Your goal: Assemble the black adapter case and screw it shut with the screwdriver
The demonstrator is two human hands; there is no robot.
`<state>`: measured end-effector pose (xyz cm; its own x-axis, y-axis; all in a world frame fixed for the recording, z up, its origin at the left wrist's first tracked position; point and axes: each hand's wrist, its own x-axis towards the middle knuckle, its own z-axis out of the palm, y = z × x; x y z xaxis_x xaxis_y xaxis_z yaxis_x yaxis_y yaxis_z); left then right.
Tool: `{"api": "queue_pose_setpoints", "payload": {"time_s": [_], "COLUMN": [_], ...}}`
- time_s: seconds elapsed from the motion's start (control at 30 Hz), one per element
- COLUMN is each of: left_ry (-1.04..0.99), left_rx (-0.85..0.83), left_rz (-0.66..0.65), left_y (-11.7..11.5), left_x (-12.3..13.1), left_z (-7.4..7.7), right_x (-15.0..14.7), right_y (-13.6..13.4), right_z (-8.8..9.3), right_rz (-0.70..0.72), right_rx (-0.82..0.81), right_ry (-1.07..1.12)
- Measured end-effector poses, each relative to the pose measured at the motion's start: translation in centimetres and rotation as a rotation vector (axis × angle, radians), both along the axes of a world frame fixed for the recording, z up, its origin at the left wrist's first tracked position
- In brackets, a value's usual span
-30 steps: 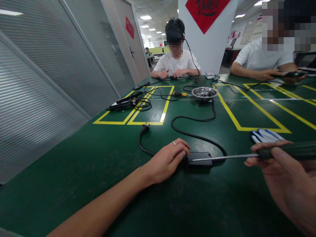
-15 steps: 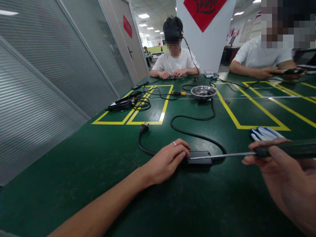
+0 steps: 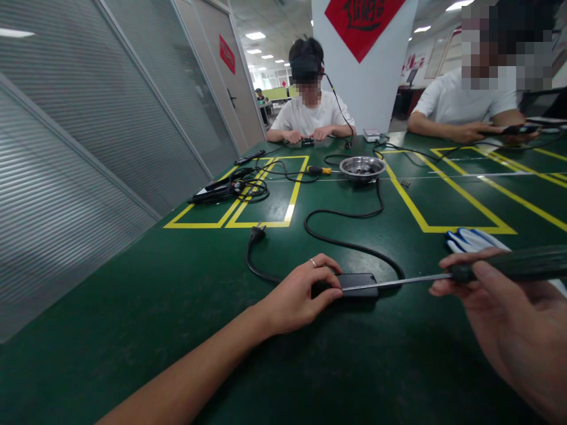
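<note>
A flat black power adapter [image 3: 359, 284] lies on the green table [image 3: 133, 307], with a black cable [image 3: 345, 236] looping off to a plug [image 3: 257, 234]. My left hand [image 3: 297, 295], a ring on one finger, presses down on the adapter's left end with its fingers curled over it. My right hand [image 3: 500, 307] is closed around the dark handle of a long screwdriver [image 3: 469, 274]. The metal shaft runs left, and its tip rests on the adapter's top near my left fingertips.
Blue-and-white gloves [image 3: 473, 238] lie behind the screwdriver. A steel bowl [image 3: 362, 167], a yellow-handled screwdriver [image 3: 319, 170] and a heap of cables [image 3: 234, 188] sit farther back among yellow floor-tape boxes. Two other people sit at the far side. A glass partition runs along the left.
My left fingers have slid slightly further over the adapter's end. The screwdriver stays on the adapter. The view has shifted a little.
</note>
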<state>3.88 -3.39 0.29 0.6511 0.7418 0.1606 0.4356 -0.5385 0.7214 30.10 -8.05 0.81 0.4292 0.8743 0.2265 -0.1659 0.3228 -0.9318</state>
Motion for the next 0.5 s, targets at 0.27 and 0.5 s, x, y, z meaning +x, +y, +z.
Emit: {"api": "queue_pose_setpoints", "payload": {"time_s": [0.27,0.5], "left_ry": [-0.06,-0.043], "left_rx": [-0.114,-0.094], "left_rz": [-0.002,-0.03], "left_y": [0.4,0.8], "left_x": [-0.1,-0.5], "left_z": [0.2,0.5], "right_x": [1.4,1.6], "right_y": [1.1,1.3], "right_z": [0.5,0.8], "right_rz": [-0.102,-0.105], "right_rx": [0.099,0.123], "right_ry": [0.066,0.05]}}
